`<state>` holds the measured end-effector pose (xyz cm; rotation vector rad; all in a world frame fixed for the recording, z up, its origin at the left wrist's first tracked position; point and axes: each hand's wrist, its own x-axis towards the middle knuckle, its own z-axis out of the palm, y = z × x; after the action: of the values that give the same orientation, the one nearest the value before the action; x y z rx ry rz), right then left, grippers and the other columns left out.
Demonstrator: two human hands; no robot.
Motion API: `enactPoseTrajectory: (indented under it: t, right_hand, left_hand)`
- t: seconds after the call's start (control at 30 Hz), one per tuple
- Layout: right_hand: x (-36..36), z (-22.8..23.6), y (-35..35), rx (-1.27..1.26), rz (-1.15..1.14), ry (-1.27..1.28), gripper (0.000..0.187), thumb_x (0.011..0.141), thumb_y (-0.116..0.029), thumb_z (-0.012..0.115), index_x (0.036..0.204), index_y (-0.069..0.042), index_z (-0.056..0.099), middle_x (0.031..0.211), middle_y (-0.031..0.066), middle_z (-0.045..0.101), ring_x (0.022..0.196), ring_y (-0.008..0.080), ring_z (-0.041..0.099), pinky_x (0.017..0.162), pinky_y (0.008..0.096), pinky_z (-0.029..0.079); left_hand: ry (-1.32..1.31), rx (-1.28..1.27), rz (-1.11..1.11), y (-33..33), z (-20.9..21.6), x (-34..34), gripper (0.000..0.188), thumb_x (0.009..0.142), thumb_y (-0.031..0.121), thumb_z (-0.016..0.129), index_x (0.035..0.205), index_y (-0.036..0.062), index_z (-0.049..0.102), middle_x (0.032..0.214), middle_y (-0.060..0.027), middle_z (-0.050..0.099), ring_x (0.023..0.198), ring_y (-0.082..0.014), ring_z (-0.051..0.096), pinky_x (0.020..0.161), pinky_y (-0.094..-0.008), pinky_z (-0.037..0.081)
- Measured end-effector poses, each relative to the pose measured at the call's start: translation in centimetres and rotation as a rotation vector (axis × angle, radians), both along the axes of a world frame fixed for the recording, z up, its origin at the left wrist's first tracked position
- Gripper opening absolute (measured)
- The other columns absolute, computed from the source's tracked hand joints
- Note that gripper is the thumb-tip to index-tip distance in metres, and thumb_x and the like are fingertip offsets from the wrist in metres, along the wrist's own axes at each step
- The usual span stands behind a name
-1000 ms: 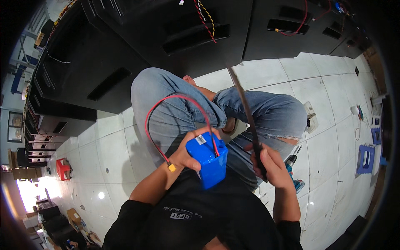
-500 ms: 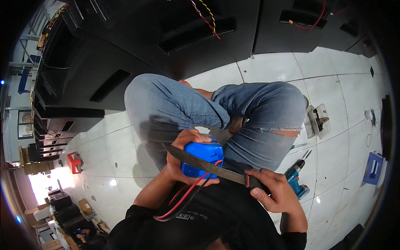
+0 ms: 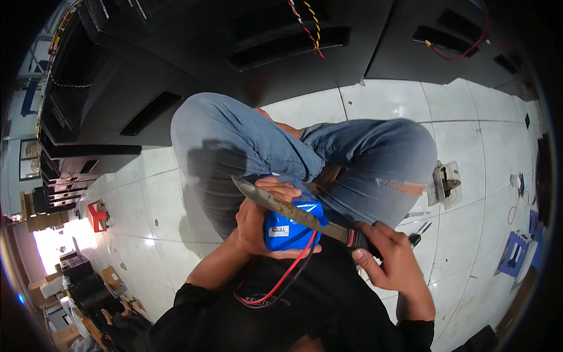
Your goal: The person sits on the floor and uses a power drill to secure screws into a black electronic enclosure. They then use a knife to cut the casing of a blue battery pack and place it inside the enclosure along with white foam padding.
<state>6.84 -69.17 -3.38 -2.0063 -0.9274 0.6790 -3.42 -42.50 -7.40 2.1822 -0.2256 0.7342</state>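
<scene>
A blue-wrapped battery pack [image 3: 287, 232] sits in my left hand [image 3: 251, 220], whose fingers wrap round its far side and underside. Red and black wires [image 3: 285, 276] leave its right edge and loop down over my black shirt. In my right hand [image 3: 384, 255] is the dark handle of a knife [image 3: 281, 206]. Its long, stained blade reaches left across the top of the pack, and the tip extends past my left fingers. Whether the edge touches the wrap, I cannot tell.
My crossed legs in jeans [image 3: 234, 141] lie beyond the pack. Black cabinets [image 3: 281, 76] line the far side, with wires hanging. On the tiled floor to the right are a drill [image 3: 415, 239], a tray with tools [image 3: 447, 183] and a blue plastic piece [image 3: 514, 253]. A red stool [image 3: 97, 216] stands left.
The battery pack has turned in my left hand, so a white label now shows. The knife has moved slightly right with it, and the drill is now mostly hidden behind my right hand.
</scene>
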Motion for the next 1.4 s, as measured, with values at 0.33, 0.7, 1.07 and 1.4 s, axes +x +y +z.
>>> enactPoseTrajectory:
  t: [0.33, 0.7, 1.07, 1.4]
  right_hand:
    - [-1.5, 0.0, 0.0, 0.017, -0.117, -0.187, 0.042, 0.088, -0.028, 0.075, 0.117, 0.002, 0.067, 0.083, 0.0132, 0.064, 0.057, 0.0312, 0.064, 0.052, 0.0375, 0.05]
    - [-3.0, 0.3, 1.2, 0.002, -0.197, -0.201, 0.041, 0.088, -0.029, 0.075, 0.114, 0.001, 0.068, 0.082, 0.0119, 0.063, 0.057, 0.0297, 0.063, 0.05, 0.038, 0.048]
    - [0.6, 0.6, 3.2, 0.001, -0.13, -0.208, 0.041, 0.087, -0.027, 0.077, 0.113, 0.003, 0.068, 0.082, 0.0122, 0.063, 0.055, 0.0287, 0.064, 0.049, 0.036, 0.05]
    - [3.0, 1.7, 4.8, 0.028, -0.077, -0.29, 0.037, 0.087, -0.025, 0.076, 0.111, 0.003, 0.068, 0.079, 0.0117, 0.06, 0.052, 0.0271, 0.061, 0.047, 0.0348, 0.048]
  left_hand:
    - [-0.128, 0.234, -0.018, 0.4, -0.9, 0.3, 0.124, 0.055, 0.055, 0.095, 0.14, -0.0083, 0.031, 0.116, -0.0184, 0.062, 0.103, -0.0313, 0.065, 0.09, -0.047, 0.053]
    - [0.155, -0.01, 0.068, 1.2, -2.8, -1.7, 0.111, 0.054, 0.046, 0.098, 0.133, -0.0036, 0.039, 0.113, -0.0179, 0.062, 0.094, -0.0289, 0.068, 0.077, -0.038, 0.058]
    - [0.015, -0.017, 0.096, 2.1, -1.0, 1.1, 0.106, 0.046, 0.031, 0.102, 0.131, 0.004, 0.045, 0.125, -0.0134, 0.056, 0.109, -0.024, 0.062, 0.09, -0.0336, 0.054]
    - [0.024, 0.181, 0.193, 2.8, 0.5, 1.4, 0.115, 0.05, 0.04, 0.1, 0.139, 0.0055, 0.035, 0.128, -0.0155, 0.055, 0.114, -0.0267, 0.061, 0.099, -0.0412, 0.05]
